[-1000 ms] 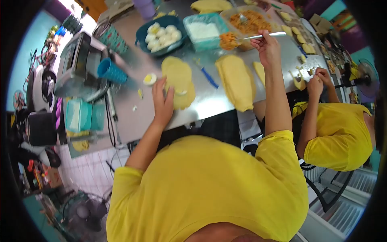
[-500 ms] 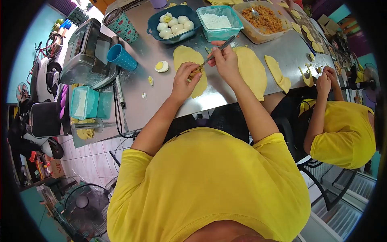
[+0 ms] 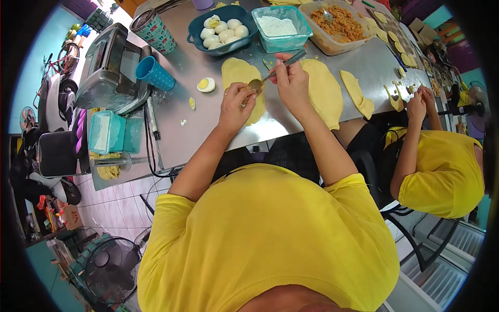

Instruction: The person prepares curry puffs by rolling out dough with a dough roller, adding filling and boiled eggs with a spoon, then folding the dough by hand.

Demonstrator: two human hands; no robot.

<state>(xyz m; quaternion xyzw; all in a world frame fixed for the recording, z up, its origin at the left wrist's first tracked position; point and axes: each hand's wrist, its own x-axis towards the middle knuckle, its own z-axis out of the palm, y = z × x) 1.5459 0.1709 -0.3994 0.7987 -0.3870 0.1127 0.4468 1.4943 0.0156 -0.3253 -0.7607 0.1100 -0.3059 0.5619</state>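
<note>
My left hand (image 3: 235,109) is curled closed over a yellow dough sheet (image 3: 240,70), around a small portion of brownish filling mostly hidden by the fingers. My right hand (image 3: 292,86) grips the handle of a metal spoon (image 3: 255,84), whose bowl sits at my left fingertips. To the right of that hand lies a second dough sheet (image 3: 325,96). A halved boiled egg (image 3: 206,85) rests left of the first sheet, with a smaller egg piece (image 3: 192,103) below it.
Along the back stand a bowl of boiled eggs (image 3: 192,39), a tub of white flour (image 3: 253,23) and a container of orange filling (image 3: 306,10). A blue cup (image 3: 156,74) and a metal machine (image 3: 112,67) are at left. A person in a yellow shirt (image 3: 439,171) sits at right.
The spoon's bowl has turned and now shows over my left fingertips, covering filling that was visible there. Both hands stay in nearly the same place.
</note>
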